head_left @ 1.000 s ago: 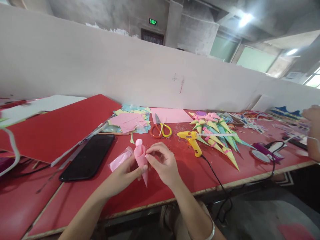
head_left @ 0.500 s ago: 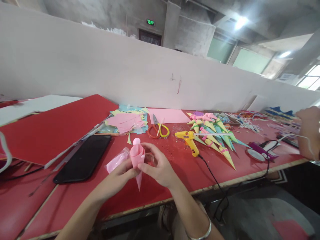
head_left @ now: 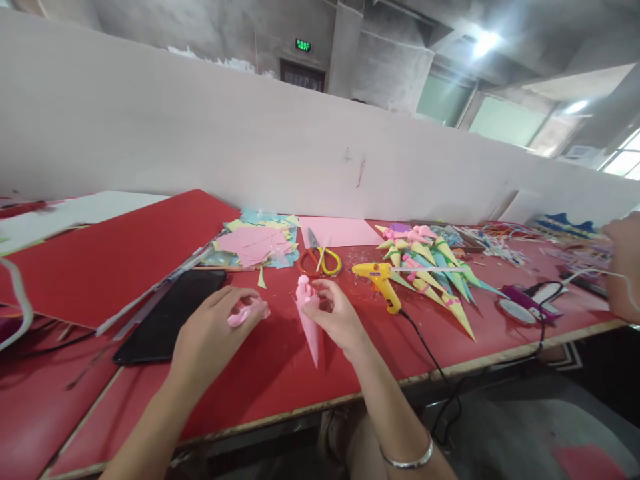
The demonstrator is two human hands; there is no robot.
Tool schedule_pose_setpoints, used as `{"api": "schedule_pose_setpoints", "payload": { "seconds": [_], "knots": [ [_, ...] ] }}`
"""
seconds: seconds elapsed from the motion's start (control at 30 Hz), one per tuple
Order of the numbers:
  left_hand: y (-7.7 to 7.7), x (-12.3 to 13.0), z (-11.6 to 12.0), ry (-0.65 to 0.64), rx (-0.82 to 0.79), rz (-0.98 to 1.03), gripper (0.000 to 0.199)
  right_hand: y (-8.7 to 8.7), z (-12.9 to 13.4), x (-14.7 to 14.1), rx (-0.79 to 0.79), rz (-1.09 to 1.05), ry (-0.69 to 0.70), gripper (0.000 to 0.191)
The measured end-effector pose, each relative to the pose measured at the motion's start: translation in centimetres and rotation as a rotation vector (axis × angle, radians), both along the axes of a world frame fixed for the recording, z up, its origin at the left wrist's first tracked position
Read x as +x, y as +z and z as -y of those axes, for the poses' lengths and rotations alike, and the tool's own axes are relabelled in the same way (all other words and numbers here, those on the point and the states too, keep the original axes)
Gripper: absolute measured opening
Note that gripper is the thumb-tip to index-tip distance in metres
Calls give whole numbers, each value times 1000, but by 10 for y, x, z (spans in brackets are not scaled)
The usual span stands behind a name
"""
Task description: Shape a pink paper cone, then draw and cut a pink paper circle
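Observation:
In my right hand [head_left: 337,317] is a pink paper cone [head_left: 311,333], pinched near its upper end with the tip pointing down over the red table. A small pink ball [head_left: 303,281] shows at the cone's top. My left hand [head_left: 207,333] has its fingers curled round a pink packet [head_left: 246,315] in clear plastic, mostly covered by the hand. Beyond the cone lie scissors [head_left: 327,261] with one red and one yellow handle. To the right of my right hand rests a yellow glue gun [head_left: 383,283] with a glue stick in its back.
Several finished-looking paper cones [head_left: 440,267] lie piled at the right. Paper pieces [head_left: 257,243] and a pink sheet [head_left: 340,232] lie along the back. A black phone [head_left: 165,327] and a red board [head_left: 125,253] are at the left. Another person's arm [head_left: 623,267] reaches in at the right edge.
My left hand has let go of the cone and moved left onto the pink packet. My right hand has carried the cone to the right.

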State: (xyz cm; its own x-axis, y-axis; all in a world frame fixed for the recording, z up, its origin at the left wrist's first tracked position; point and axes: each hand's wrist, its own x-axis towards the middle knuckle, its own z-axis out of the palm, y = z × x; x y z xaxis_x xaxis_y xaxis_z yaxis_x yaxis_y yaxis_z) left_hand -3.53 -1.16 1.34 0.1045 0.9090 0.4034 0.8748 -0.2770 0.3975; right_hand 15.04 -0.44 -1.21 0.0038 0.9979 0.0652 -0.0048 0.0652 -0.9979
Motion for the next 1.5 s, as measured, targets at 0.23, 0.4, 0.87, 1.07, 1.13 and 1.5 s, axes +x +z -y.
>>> {"api": "schedule_pose_setpoints", "payload": {
  "seconds": [0.23, 0.4, 0.87, 1.07, 1.13, 1.5],
  "knots": [
    [-25, -3, -9, 33, -81, -388, 41, 0, 3, 4, -39, 537, -64, 47],
    [-16, -1, -10, -132, -19, -178, 37, 8, 6, 1, -7, 765, -162, 35],
    [-15, 10, -2, -268, 49, -14, 37, 23, 23, -12, 559, 338, 17, 11],
    [-17, 14, 0, -250, 17, -48, 38, 20, 25, -19, 502, 286, -57, 9],
    [-17, 16, 1, -228, 26, -39, 37, 19, 25, -19, 478, 236, -63, 8],
    [-25, 13, 1, -306, 125, -66, 37, 14, 24, -20, 387, 246, 13, 20]
  ]
}}
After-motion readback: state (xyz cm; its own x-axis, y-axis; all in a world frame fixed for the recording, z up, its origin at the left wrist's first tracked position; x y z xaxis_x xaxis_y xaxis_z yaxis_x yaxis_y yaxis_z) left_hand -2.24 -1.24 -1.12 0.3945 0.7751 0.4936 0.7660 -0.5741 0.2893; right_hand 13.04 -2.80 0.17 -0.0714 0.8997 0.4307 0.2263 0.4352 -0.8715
